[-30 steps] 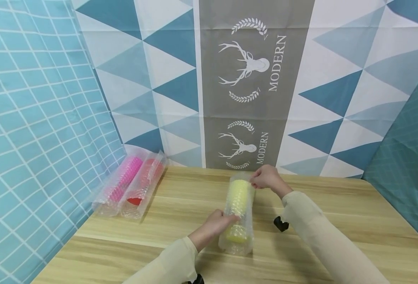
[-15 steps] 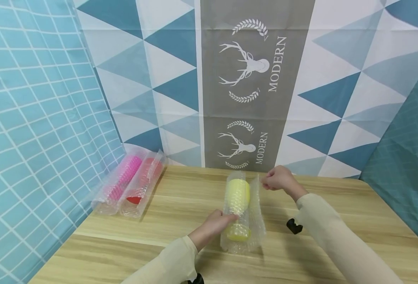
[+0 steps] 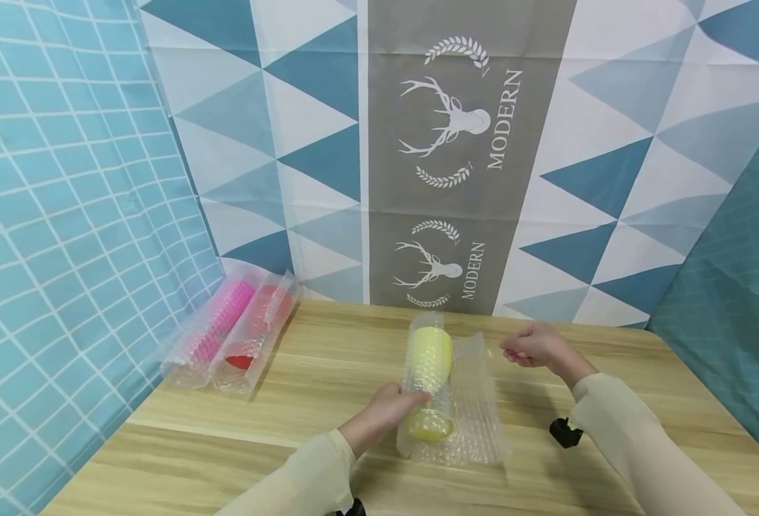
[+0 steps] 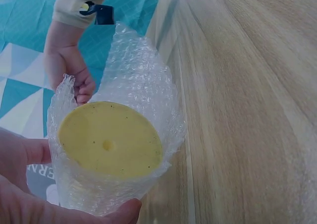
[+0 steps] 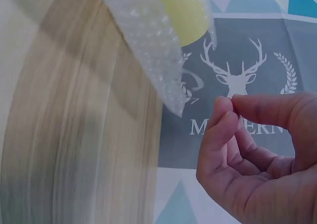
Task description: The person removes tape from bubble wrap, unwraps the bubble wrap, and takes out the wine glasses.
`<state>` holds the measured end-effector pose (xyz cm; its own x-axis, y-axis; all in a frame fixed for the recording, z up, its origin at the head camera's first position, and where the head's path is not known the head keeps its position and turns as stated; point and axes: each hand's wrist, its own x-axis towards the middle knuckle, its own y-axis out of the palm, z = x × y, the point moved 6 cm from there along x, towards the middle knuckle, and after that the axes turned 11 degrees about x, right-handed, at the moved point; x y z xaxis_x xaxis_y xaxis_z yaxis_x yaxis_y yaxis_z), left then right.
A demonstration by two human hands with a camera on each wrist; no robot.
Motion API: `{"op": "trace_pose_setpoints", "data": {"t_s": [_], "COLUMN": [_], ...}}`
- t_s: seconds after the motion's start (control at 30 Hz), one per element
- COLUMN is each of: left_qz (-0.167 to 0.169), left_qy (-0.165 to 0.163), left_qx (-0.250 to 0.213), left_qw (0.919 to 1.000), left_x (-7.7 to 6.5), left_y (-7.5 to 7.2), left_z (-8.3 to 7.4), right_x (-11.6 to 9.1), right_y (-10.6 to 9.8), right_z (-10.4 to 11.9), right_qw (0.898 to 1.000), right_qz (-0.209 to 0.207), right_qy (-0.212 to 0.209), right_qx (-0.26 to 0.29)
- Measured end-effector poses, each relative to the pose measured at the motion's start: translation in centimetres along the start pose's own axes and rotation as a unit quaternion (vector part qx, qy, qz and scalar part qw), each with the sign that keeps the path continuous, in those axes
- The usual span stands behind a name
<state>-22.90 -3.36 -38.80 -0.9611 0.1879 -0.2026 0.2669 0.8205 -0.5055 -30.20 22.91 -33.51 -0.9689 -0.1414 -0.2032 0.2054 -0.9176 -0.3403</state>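
A yellow dumbbell-shaped object (image 3: 431, 351), narrow in the middle with wide round ends, lies partly wrapped in clear bubble wrap (image 3: 476, 401). Its flat yellow end (image 4: 111, 140), with a small dimple at the centre, faces the left wrist view. My left hand (image 3: 388, 412) grips the wrapped object from the left, thumb over the top. To the right of the object, a loose flap of wrap spreads over the table. Just beyond that flap's corner is my right hand (image 3: 537, 346). Its thumb and index fingertips (image 5: 225, 104) meet, with nothing visible between them and a gap to the wrap.
On the table's (image 3: 224, 444) back left lie two more bubble-wrapped items side by side, one pink (image 3: 224, 319) and one red (image 3: 269, 312). A patterned cloth (image 3: 463, 143) hangs behind the table, with blue gridded cloth (image 3: 63, 215) at the left.
My right hand has moved right, away from the yellow object. The bubble wrap's flap has come unrolled to the right and now lies lower. My left hand has kept its grip.
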Motion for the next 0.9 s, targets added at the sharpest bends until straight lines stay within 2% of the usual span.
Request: {"op": "trace_pose_setpoints", "data": {"t_s": [0.17, 0.33, 0.47, 0.57, 0.7, 0.77, 0.9], "left_qz": [0.003, 0.007, 0.004, 0.004, 0.004, 0.004, 0.004], "left_qy": [0.001, 0.009, 0.008, 0.008, 0.010, 0.010, 0.006], "left_qx": [-0.002, -0.004, -0.005, -0.005, -0.009, -0.009, -0.004], "left_qw": [1.0000, 0.9999, 1.0000, 0.9999, 0.9999, 0.9999, 1.0000], "left_x": [0.1, 0.2, 0.3, 0.3, 0.3, 0.3, 0.2], "left_y": [0.1, 0.2, 0.2, 0.2, 0.1, 0.1, 0.1], "left_z": [0.0, -0.2, -0.2, -0.2, -0.3, -0.3, -0.2], "right_x": [-0.9, -2.0, -2.8, -3.5, -4.2, -4.4, -4.7], "right_y": [-0.2, 1.1, 2.4, 3.6, 4.8, 5.1, 5.6], "right_z": [0.0, 0.6, 1.3, 1.8, 1.9, 1.8, 1.4], "right_qw": [0.996, 0.987, 0.973, 0.966, 0.968, 0.965, 0.950], "right_qz": [-0.029, -0.035, -0.048, -0.052, -0.040, -0.044, -0.060], "right_qy": [-0.034, -0.081, -0.138, -0.169, -0.163, -0.159, -0.174], "right_qx": [-0.076, -0.134, -0.178, -0.187, -0.188, -0.203, -0.253]}}
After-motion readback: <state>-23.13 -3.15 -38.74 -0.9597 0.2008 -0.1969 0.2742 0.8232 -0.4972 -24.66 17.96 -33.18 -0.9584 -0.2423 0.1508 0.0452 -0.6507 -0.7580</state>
